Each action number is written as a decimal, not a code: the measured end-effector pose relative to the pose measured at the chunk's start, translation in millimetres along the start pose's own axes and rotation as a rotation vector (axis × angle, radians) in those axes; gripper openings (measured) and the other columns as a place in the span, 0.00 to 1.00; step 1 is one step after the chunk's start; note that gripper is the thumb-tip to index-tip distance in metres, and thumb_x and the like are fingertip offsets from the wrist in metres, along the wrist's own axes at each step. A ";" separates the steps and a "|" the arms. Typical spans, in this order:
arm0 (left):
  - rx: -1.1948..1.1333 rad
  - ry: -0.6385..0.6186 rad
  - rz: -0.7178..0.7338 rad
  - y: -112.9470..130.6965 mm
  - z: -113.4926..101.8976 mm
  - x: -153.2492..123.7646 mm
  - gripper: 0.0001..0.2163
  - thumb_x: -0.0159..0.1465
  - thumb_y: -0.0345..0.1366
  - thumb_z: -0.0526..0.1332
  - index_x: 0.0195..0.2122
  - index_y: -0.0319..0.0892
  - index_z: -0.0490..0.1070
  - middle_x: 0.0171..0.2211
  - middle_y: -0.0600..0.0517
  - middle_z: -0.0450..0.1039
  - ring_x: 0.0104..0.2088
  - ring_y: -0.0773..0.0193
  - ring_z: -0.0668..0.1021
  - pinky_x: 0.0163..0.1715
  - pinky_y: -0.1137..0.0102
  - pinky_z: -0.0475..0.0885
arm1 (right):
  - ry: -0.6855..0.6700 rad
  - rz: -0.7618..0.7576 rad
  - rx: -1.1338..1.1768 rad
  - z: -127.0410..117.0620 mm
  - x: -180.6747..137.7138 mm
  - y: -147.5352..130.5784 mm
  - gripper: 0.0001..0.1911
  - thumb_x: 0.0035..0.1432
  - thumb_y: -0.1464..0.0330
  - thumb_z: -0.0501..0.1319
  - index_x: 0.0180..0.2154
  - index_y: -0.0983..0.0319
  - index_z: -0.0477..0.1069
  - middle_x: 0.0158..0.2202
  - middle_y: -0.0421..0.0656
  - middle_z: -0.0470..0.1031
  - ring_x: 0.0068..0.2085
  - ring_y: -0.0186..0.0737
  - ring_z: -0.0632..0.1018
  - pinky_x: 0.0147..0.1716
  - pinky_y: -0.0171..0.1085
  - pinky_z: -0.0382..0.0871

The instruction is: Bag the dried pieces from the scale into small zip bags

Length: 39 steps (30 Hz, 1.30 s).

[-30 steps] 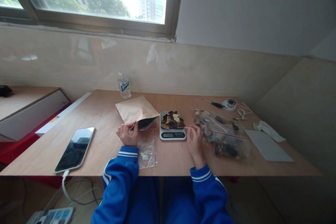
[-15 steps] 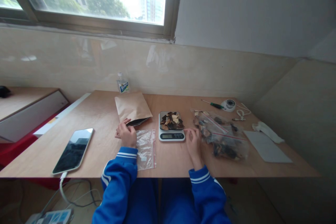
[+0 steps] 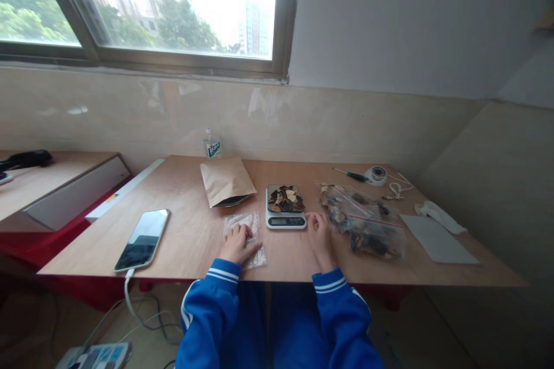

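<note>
My left hand (image 3: 236, 244) rests on a flat clear zip bag (image 3: 255, 225), fingers lightly bent and thumb held out to the side, so I see it as open. Just right of the kitchen scale (image 3: 285, 222), my right hand (image 3: 319, 237) lies on the table with its fingers curled in; nothing shows in them. Dark and pale dried slices (image 3: 286, 199) are heaped on the scale's platform. Behind the zip bag lies a brown paper pouch (image 3: 227, 181), its dark mouth facing me.
Clear bags of dried pieces (image 3: 374, 239) lie right of my right hand. Farther right are a grey sheet (image 3: 439, 239), a white cloth (image 3: 440, 216), a screwdriver (image 3: 357, 176) and a small white camera (image 3: 377, 175). A plugged-in phone (image 3: 142, 240) lies left; a bottle (image 3: 212, 144) stands behind.
My left hand has left the mouth of the paper pouch and come down toward me onto the zip bag. My right hand stays beside the scale. The view has shifted slightly.
</note>
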<state>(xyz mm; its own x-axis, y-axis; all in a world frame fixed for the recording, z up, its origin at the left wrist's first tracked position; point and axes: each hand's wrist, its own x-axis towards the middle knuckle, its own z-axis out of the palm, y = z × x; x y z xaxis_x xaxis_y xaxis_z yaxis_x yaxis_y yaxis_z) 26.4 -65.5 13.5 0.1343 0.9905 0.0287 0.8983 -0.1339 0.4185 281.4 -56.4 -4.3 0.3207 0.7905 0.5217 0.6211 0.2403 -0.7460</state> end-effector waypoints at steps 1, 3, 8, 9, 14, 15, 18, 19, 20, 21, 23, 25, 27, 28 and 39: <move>0.021 0.013 0.001 2.4 3.2 -2.7 0.15 0.56 0.49 0.59 0.35 0.43 0.68 0.39 0.46 0.70 0.42 0.51 0.72 0.41 0.59 0.63 | -0.011 0.008 0.012 -0.5 -0.8 -0.3 0.17 0.62 0.62 0.48 0.31 0.62 0.71 0.34 0.47 0.72 0.38 0.43 0.72 0.40 0.41 0.66; 0.053 0.022 0.011 6.4 7.9 -4.1 0.13 0.59 0.47 0.57 0.35 0.43 0.69 0.38 0.46 0.69 0.40 0.53 0.72 0.40 0.60 0.62 | -0.026 0.039 0.041 -0.8 -3.3 -2.5 0.17 0.62 0.62 0.48 0.32 0.62 0.71 0.34 0.47 0.73 0.37 0.43 0.73 0.38 0.40 0.66; 0.155 0.078 0.002 13.4 12.8 -0.3 0.10 0.62 0.40 0.53 0.36 0.41 0.69 0.37 0.44 0.69 0.40 0.53 0.72 0.40 0.61 0.62 | -0.099 0.074 0.124 11.3 -19.0 -31.4 0.17 0.62 0.62 0.48 0.34 0.62 0.71 0.35 0.47 0.76 0.36 0.41 0.74 0.37 0.38 0.67; 0.160 0.090 0.008 14.4 13.2 -0.4 0.09 0.62 0.39 0.52 0.37 0.41 0.69 0.37 0.44 0.69 0.40 0.53 0.72 0.40 0.61 0.62 | -0.154 0.059 0.153 17.3 -24.0 -40.7 0.17 0.62 0.62 0.47 0.34 0.62 0.72 0.35 0.47 0.76 0.37 0.41 0.75 0.37 0.38 0.67; -0.009 0.192 0.015 17.9 15.3 -6.9 0.09 0.64 0.36 0.50 0.31 0.41 0.66 0.31 0.47 0.71 0.37 0.54 0.73 0.39 0.61 0.62 | -0.371 0.096 0.248 51.7 -50.1 -78.1 0.14 0.57 0.63 0.56 0.41 0.61 0.72 0.42 0.49 0.74 0.43 0.44 0.75 0.43 0.41 0.68; -0.077 0.235 0.026 19.0 16.0 -8.6 0.09 0.64 0.36 0.49 0.31 0.41 0.65 0.30 0.47 0.71 0.36 0.55 0.74 0.39 0.60 0.62 | -0.374 0.145 0.289 55.5 -53.3 -82.0 0.16 0.56 0.62 0.57 0.44 0.61 0.72 0.42 0.49 0.74 0.43 0.44 0.75 0.42 0.41 0.68; -0.274 0.367 0.106 25.3 18.9 -12.3 0.10 0.66 0.36 0.47 0.31 0.42 0.64 0.29 0.49 0.71 0.33 0.58 0.75 0.38 0.61 0.62 | -0.453 0.276 0.502 53.7 -55.2 -88.3 0.18 0.56 0.56 0.58 0.41 0.62 0.73 0.34 0.45 0.75 0.34 0.40 0.75 0.34 0.37 0.68; -0.321 0.404 0.129 28.3 19.9 -13.1 0.10 0.66 0.36 0.47 0.31 0.42 0.63 0.29 0.49 0.71 0.32 0.59 0.75 0.38 0.61 0.62 | -0.491 0.311 0.575 49.2 -53.6 -89.3 0.19 0.56 0.54 0.58 0.38 0.63 0.74 0.29 0.43 0.74 0.30 0.37 0.73 0.30 0.35 0.66; -0.355 0.433 0.144 31.5 20.8 -13.7 0.10 0.66 0.36 0.46 0.30 0.42 0.63 0.28 0.50 0.71 0.31 0.60 0.75 0.38 0.61 0.62 | -0.517 0.343 0.631 43.4 -51.2 -90.0 0.20 0.54 0.53 0.59 0.35 0.64 0.75 0.25 0.41 0.72 0.26 0.35 0.71 0.26 0.34 0.63; -0.378 0.457 0.151 34.9 21.5 -14.1 0.10 0.66 0.35 0.47 0.30 0.42 0.63 0.27 0.50 0.70 0.30 0.60 0.75 0.38 0.61 0.62 | -0.523 0.370 0.664 37.1 -48.3 -90.6 0.21 0.52 0.52 0.61 0.32 0.64 0.75 0.22 0.39 0.70 0.24 0.34 0.68 0.24 0.33 0.61; -0.402 0.482 0.161 41.1 22.0 -14.8 0.10 0.66 0.36 0.47 0.30 0.43 0.63 0.27 0.51 0.70 0.29 0.61 0.74 0.38 0.61 0.63 | -0.488 0.411 0.675 25.2 -42.4 -91.1 0.20 0.47 0.53 0.65 0.29 0.65 0.76 0.20 0.38 0.69 0.23 0.32 0.66 0.23 0.33 0.59; -0.420 0.494 0.168 45.6 20.6 -15.3 0.10 0.66 0.38 0.47 0.29 0.43 0.62 0.27 0.52 0.69 0.29 0.62 0.73 0.38 0.62 0.63 | -0.465 0.427 0.674 16.9 -37.6 -91.2 0.18 0.45 0.54 0.68 0.28 0.64 0.76 0.21 0.39 0.70 0.24 0.32 0.66 0.25 0.33 0.59; -0.446 0.503 0.179 48.1 17.7 -15.5 0.11 0.65 0.39 0.46 0.29 0.44 0.61 0.26 0.52 0.68 0.29 0.62 0.72 0.37 0.63 0.63 | -0.483 0.432 0.714 13.5 -34.8 -91.5 0.17 0.43 0.55 0.68 0.26 0.63 0.76 0.22 0.39 0.71 0.25 0.32 0.67 0.26 0.33 0.60; -0.459 0.506 0.188 48.7 16.0 -15.5 0.11 0.65 0.40 0.46 0.28 0.44 0.61 0.26 0.52 0.68 0.29 0.62 0.72 0.37 0.63 0.63 | -0.494 0.437 0.739 13.5 -34.1 -92.0 0.17 0.43 0.55 0.69 0.26 0.63 0.76 0.22 0.39 0.71 0.25 0.32 0.67 0.26 0.33 0.60; -0.620 0.717 0.015 49.2 6.8 -15.9 0.09 0.63 0.39 0.45 0.25 0.46 0.54 0.20 0.55 0.58 0.24 0.64 0.66 0.27 0.68 0.63 | -0.444 0.680 0.981 18.4 -35.4 -96.5 0.18 0.38 0.55 0.71 0.23 0.62 0.72 0.21 0.38 0.70 0.22 0.30 0.66 0.23 0.32 0.58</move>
<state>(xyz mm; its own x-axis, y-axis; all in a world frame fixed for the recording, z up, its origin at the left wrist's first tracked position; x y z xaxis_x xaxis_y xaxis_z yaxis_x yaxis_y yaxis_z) 71.3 -88.1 27.5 -0.3306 0.7988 0.5026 0.4886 -0.3108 0.8153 197.0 -97.3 41.6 -0.0183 0.9918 -0.1262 -0.4217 -0.1221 -0.8985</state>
